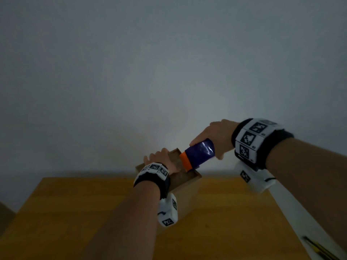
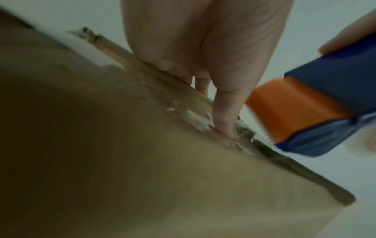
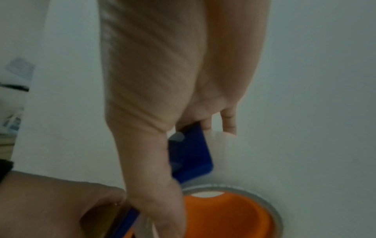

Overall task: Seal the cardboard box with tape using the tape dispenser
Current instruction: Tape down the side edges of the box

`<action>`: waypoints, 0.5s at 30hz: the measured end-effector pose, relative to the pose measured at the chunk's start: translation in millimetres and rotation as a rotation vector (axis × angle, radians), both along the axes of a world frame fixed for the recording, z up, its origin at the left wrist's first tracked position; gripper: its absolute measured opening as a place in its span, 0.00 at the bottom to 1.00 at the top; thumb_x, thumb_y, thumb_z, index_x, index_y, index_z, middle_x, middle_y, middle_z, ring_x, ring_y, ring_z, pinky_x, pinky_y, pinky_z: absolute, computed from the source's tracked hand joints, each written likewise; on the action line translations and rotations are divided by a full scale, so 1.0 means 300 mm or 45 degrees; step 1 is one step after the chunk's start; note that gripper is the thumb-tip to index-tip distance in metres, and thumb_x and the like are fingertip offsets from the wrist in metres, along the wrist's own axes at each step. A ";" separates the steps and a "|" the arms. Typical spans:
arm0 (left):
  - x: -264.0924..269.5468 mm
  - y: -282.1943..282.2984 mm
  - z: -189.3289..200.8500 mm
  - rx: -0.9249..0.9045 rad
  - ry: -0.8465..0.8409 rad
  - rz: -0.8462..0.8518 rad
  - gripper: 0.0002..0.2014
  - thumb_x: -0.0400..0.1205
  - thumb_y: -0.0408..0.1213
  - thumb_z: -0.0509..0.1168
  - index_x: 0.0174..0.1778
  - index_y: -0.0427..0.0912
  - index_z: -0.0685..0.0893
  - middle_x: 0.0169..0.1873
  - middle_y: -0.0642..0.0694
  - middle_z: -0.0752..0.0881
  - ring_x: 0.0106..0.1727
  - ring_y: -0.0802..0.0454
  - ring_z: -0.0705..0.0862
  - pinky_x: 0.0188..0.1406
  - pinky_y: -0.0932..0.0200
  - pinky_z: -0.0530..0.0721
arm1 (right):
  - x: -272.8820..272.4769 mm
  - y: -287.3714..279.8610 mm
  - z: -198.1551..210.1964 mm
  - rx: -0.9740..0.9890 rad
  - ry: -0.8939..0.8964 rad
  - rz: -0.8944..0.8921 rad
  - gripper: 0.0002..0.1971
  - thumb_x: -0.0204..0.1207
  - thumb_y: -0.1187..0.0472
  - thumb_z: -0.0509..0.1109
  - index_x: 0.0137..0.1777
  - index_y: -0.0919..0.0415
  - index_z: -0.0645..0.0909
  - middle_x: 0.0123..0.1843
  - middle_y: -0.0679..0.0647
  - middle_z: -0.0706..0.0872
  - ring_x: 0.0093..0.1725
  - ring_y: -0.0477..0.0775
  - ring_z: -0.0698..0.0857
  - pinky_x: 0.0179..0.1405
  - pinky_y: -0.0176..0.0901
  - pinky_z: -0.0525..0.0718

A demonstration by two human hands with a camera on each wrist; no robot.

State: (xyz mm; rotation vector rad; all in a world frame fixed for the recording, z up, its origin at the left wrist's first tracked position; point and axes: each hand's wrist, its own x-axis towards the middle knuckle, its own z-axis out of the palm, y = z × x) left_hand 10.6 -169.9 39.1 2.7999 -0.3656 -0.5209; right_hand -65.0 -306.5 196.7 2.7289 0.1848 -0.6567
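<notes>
Your right hand (image 1: 216, 136) wraps the light, rigid tape dispenser (image 1: 197, 153) over the cardboard box (image 1: 185, 178) on the worktop (image 1: 75, 212) (thin, bendy flaps), left hand (image 1: 159, 156) pressing straight-fingered on top.

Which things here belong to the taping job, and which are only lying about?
For the job:
- cardboard box
- tape dispenser, held in the right hand
- left hand, pressing on the box top

Lying about:
- dark and yellow object near the table corner, too dim to identify
</notes>
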 end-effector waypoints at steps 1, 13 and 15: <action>0.000 0.005 -0.001 -0.008 -0.005 -0.011 0.40 0.67 0.62 0.71 0.72 0.48 0.69 0.69 0.44 0.78 0.73 0.40 0.72 0.76 0.39 0.63 | -0.001 0.000 0.012 -0.019 -0.012 0.005 0.43 0.65 0.67 0.77 0.75 0.33 0.66 0.70 0.43 0.79 0.68 0.53 0.77 0.61 0.49 0.77; -0.012 0.038 -0.002 -0.046 -0.005 -0.127 0.38 0.69 0.65 0.70 0.72 0.53 0.68 0.68 0.47 0.78 0.71 0.41 0.72 0.75 0.41 0.63 | -0.048 -0.079 0.039 -0.266 -0.107 0.012 0.36 0.73 0.62 0.68 0.76 0.29 0.61 0.65 0.48 0.77 0.68 0.54 0.73 0.65 0.55 0.71; -0.021 0.022 -0.003 -0.023 -0.014 -0.132 0.39 0.69 0.65 0.70 0.73 0.52 0.67 0.69 0.47 0.77 0.72 0.40 0.72 0.76 0.41 0.63 | -0.041 -0.062 -0.003 -0.341 -0.050 0.037 0.35 0.74 0.58 0.69 0.76 0.31 0.61 0.67 0.49 0.77 0.70 0.55 0.72 0.66 0.55 0.69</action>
